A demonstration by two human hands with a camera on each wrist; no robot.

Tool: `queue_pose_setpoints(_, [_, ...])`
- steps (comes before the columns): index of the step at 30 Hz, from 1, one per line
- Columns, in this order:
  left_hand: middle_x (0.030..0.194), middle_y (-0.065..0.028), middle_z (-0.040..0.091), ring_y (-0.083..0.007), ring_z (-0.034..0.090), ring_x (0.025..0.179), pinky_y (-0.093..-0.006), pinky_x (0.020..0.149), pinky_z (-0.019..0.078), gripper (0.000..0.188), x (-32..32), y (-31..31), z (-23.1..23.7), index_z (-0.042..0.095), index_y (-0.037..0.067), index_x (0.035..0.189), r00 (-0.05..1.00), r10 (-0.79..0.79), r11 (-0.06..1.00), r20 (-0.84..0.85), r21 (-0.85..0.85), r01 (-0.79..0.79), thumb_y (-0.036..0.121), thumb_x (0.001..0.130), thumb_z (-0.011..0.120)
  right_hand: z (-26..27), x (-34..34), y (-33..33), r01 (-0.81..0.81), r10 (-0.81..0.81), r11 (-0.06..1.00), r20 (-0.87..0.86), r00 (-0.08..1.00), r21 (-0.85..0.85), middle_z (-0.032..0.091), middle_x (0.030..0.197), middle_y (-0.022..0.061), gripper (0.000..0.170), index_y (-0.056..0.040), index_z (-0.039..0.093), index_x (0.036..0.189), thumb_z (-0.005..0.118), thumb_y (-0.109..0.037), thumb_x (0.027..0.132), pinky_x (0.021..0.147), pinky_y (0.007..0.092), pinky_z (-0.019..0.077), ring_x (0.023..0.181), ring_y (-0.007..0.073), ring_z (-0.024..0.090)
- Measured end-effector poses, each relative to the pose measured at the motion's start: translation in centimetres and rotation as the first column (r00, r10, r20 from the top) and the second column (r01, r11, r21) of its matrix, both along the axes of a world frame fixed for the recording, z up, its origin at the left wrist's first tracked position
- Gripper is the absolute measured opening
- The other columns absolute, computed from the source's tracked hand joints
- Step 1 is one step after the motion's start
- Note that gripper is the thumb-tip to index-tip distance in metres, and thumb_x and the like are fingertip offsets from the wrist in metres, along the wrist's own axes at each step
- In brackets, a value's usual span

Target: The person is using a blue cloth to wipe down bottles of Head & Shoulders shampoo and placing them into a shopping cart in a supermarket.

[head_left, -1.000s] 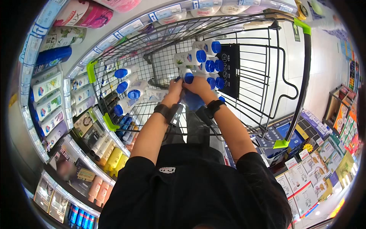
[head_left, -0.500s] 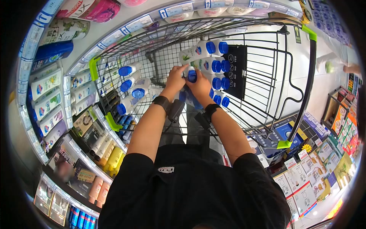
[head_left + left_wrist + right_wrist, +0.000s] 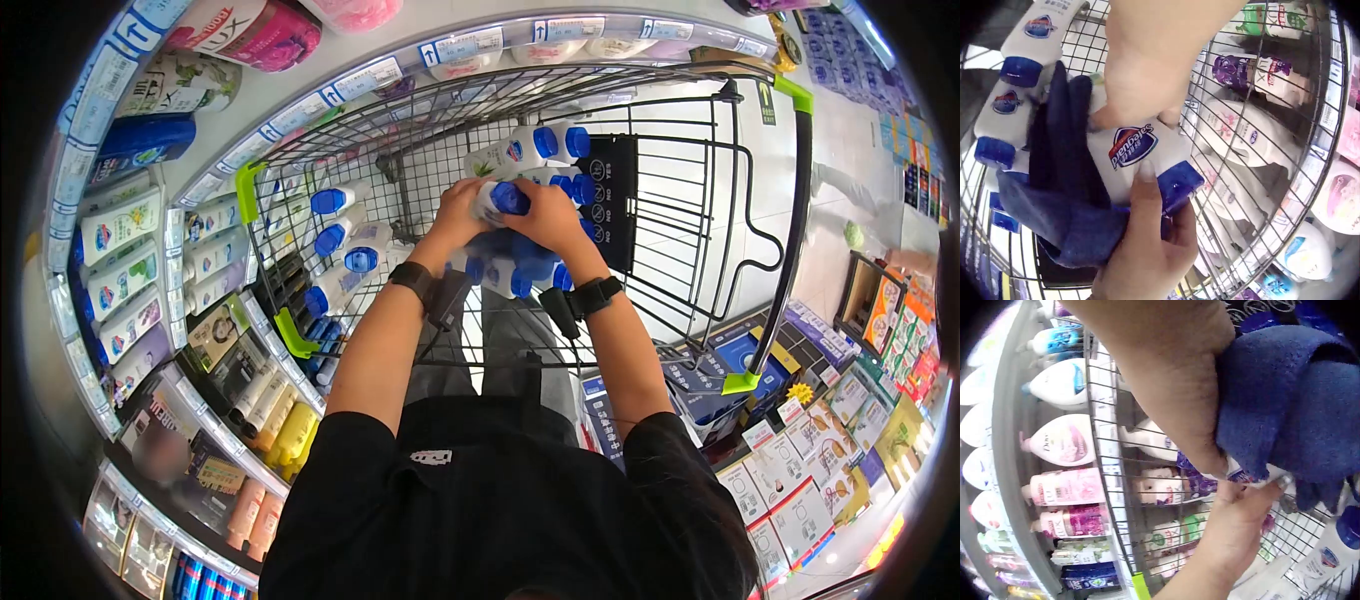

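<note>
Over black wire cart (image 3: 803,150), my left hand (image 3: 456,216) and right hand (image 3: 554,216) pinch white, blue-capped plastic bottle (image 3: 1135,147), two-sided grip presumably steadying it beside blue fabric cloth (image 3: 1079,219).

In the head view, the cloth (image 3: 515,252) was blurred just below the fingers of the right hand (image 3: 553,215) and hid parts of the bottles (image 3: 499,276) under it, while the print on the price tags (image 3: 470,46) beyond the fingers was too small to read. In the left wrist view, the left hand (image 3: 1157,56) ran off the top edge, its fingers covering one end of the held bottle (image 3: 1141,150). In the right wrist view, the cloth, beside the right fingers, hid much of that bottle and was cut off by the right edge.
</note>
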State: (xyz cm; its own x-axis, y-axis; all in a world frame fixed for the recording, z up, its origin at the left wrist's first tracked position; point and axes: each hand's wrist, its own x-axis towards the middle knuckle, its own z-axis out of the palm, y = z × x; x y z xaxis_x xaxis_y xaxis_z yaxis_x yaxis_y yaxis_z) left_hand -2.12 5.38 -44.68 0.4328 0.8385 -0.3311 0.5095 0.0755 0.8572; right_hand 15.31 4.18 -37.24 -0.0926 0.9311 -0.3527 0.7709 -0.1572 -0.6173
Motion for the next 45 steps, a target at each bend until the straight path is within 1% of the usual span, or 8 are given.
queue_pose_setpoints(6, [0.106, -0.0088, 0.060, -0.0191, 0.056, 0.099, -0.0294, 0.085, 0.0428, 0.066, -0.7, 0.0, 4.2, 0.054, 0.005, 0.111, 0.977, 0.087, 0.971, 0.192, -0.235, -0.040, 0.005, 0.049, 0.077, 7.2, 0.6, 1.3, -0.138, 0.150, 0.987, -0.146, 0.978, 0.087, 0.063, 0.083, 0.0158, 0.041, -0.0047, 0.062, 0.096, 0.073, -0.022, 0.060, 0.070, 0.0341, 0.0489, 0.076, 0.0299, 0.062])
queue_pose_setpoints(14, [0.106, -0.0071, 0.056, -0.0168, 0.055, 0.096, -0.0298, 0.083, 0.0448, 0.051, 0.1, -4.9, 21.1, 0.050, 0.000, 0.110, 0.605, 0.548, 0.832, 0.577, -0.447, -0.328, -0.008, 0.062, 0.066, 19.0, -0.8, 0.4, 0.164, 0.035, 0.953, -0.631, 0.775, 0.255, 0.062, 0.095, 0.0102, 0.044, -0.0001, 0.054, 0.106, 0.071, -0.011, 0.067, 0.077, 0.0286, 0.0455, 0.089, 0.0169, 0.059])
queue_pose_setpoints(18, [0.101, -0.0074, 0.059, -0.0161, 0.058, 0.090, -0.0292, 0.080, 0.0462, 0.053, 0.1, -4.6, 30.7, 0.050, -0.001, 0.110, 0.580, 0.447, 0.893, 0.681, -0.298, -0.337, -0.005, 0.060, 0.069, 26.6, 0.0, -1.6, 0.430, -0.076, 0.867, -0.786, 0.614, 0.252, 0.056, 0.091, 0.0065, 0.026, -0.0013, 0.050, 0.096, 0.063, -0.007, 0.074, 0.073, 0.0250, 0.0427, 0.079, 0.0139, 0.054])
queue_pose_setpoints(21, [0.101, -0.0077, 0.059, -0.0158, 0.058, 0.092, -0.0297, 0.083, 0.0457, 0.061, 0.7, -4.6, 36.4, 0.049, -0.002, 0.111, 0.579, 0.249, 0.949, 0.776, -0.076, -0.306, 0.000, 0.056, 0.074, 32.5, 2.2, -3.1, 0.564, -0.198, 0.824, -0.961, 0.193, -0.057, 0.049, 0.083, 0.0054, 0.015, -0.0036, 0.043, 0.087, 0.053, -0.008, 0.076, 0.066, 0.0233, 0.0402, 0.071, 0.0127, 0.047])
queue_pose_setpoints(30, [0.070, -0.0072, 0.057, -0.0230, 0.056, 0.063, -0.0297, 0.058, 0.0437, 0.038, 5.0, -7.8, 46.5, 0.061, 0.006, 0.079, 0.919, -0.239, 0.518, 0.313, 0.842, -0.152, 0.017, 0.049, 0.081, 45.9, 5.8, -12.0, 0.404, 0.427, 0.546, -0.659, 0.620, 0.734, 0.041, 0.082, 0.0099, 0.025, -0.0033, 0.038, 0.086, 0.044, 0.001, 0.062, 0.068, 0.0267, 0.0360, 0.070, 0.0171, 0.039])
queue_pose_setpoints(33, [0.068, -0.0076, 0.056, -0.0240, 0.056, 0.062, -0.0299, 0.057, 0.0429, 0.038, 5.8, -8.4, 46.9, 0.061, 0.006, 0.078, 0.911, -0.299, 0.521, 0.283, 0.849, -0.093, 0.019, 0.048, 0.080, 47.7, 5.6, -14.2, 0.161, 0.310, 0.100, -0.184, 0.933, 0.982, 0.053, 0.075, 0.0114, 0.027, -0.0008, 0.050, 0.085, 0.055, 0.005, 0.059, 0.057, 0.0311, 0.0422, 0.064, 0.0237, 0.052])
queue_pose_setpoints(40, [0.068, -0.0081, 0.056, -0.0252, 0.055, 0.062, -0.0306, 0.056, 0.0432, 0.037, 6.6, -7.2, 48.0, 0.060, 0.004, 0.074, 0.898, -0.383, 0.548, 0.214, 0.836, 0.035, 0.019, 0.046, 0.080, 48.5, 5.5, -13.2, -0.106, 0.113, 0.353, 0.070, 0.991, 0.930, 0.054, 0.090, 0.0138, 0.034, -0.0027, 0.054, 0.095, 0.061, -0.012, 0.063, 0.070, 0.0365, 0.0414, 0.080, 0.0306, 0.050])
queue_pose_setpoints(45, [0.067, -0.0081, 0.055, -0.0267, 0.054, 0.061, -0.0323, 0.056, 0.0428, 0.039, 6.8, -7.2, 48.5, 0.059, 0.003, 0.070, 0.833, -0.537, 0.520, 0.136, 0.831, 0.200, 0.024, 0.045, 0.080, 47.8, 8.0, -13.0, -0.285, 0.414, 0.579, 0.026, 0.910, 0.764, 0.053, 0.100, 0.0136, 0.035, -0.0021, 0.053, 0.103, 0.057, -0.013, 0.070, 0.085, 0.0375, 0.0346, 0.093, 0.0310, 0.047])
